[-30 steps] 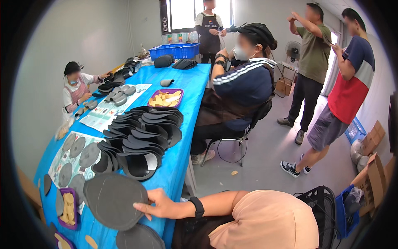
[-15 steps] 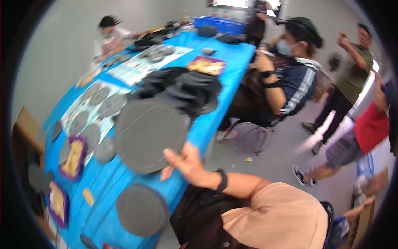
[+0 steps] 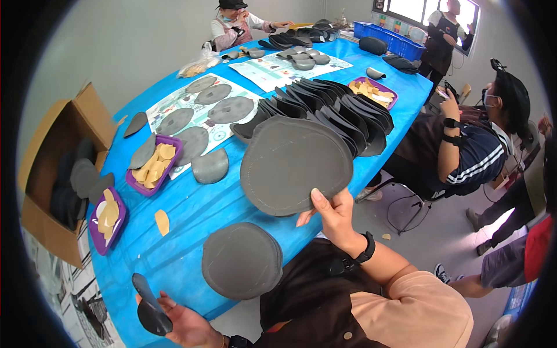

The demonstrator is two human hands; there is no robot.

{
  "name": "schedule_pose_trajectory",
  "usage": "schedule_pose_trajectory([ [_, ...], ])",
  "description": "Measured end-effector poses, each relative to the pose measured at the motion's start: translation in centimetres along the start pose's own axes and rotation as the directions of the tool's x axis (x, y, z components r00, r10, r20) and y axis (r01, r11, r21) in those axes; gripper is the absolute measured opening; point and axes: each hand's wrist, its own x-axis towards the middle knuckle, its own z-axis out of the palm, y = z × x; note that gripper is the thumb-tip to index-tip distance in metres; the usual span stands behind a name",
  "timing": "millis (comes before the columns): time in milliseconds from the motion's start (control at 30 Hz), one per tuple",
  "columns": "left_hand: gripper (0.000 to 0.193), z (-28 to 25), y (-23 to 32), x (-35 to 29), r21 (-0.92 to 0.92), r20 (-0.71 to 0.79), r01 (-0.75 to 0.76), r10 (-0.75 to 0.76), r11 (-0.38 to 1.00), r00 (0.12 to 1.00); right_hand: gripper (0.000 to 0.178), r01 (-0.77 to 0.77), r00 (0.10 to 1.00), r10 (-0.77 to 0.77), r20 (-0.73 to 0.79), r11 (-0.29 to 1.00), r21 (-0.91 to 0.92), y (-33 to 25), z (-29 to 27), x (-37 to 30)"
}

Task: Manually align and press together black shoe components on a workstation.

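Note:
A rounded dark grey fabric panel (image 3: 296, 165) with faint pale lines is held up at its near edge by my right hand (image 3: 336, 217), thumb on its face and fingers beneath. My left hand (image 3: 188, 322), at the lower left, grips a small dark curved pad (image 3: 154, 313); some of its fingers are hidden behind the pad. Between my hands, at the table's near edge, lies a second rounded grey panel (image 3: 241, 261), seemingly layered. Just beyond the held panel stands a row of black curved pads (image 3: 331, 107), packed close together.
Purple trays (image 3: 178, 168) of tan pieces and loose grey pads (image 3: 210, 166) lie on the blue-covered table (image 3: 185, 232). Printed sheets (image 3: 278, 78) bear more pads. An open carton (image 3: 52, 174) stands left. A co-worker (image 3: 476, 133) sits at right; another person (image 3: 238, 26) is across the table.
My view has swung leftward, so the table sits farther right. My left hand with the small dark pad has come into view. My right hand keeps hold of the rounded panel.

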Motion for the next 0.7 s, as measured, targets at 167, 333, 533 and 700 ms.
schedule_pose_trajectory([
  [167, 0.078, 1.2, -0.2, -0.4, 0.234, -0.184, 0.007, 0.037, 0.972, 0.982, 0.040, 0.633, 0.707, -0.621, 0.338, 0.344, -0.693, -0.8, -1.4, 2.1],
  [333, 0.082, 3.8, -0.4, -0.1, 0.207, -0.171, -0.024, 0.061, 0.978, 0.983, 0.037, 0.645, 0.577, -0.667, 0.471, 0.018, -0.764, -2.0, -1.8, 2.7],
  [533, 0.078, 1.9, -0.1, -0.5, 0.250, -0.130, -0.003, 0.037, 0.968, 0.991, 0.037, 0.628, 0.567, -0.671, 0.477, -0.021, -0.778, -1.4, -1.8, 2.6],
  [700, 0.077, 2.4, -0.3, -0.4, 0.251, -0.144, -0.001, 0.038, 0.968, 0.989, 0.038, 0.623, 0.565, -0.673, 0.477, -0.030, -0.782, -1.4, -1.7, 2.7],
])
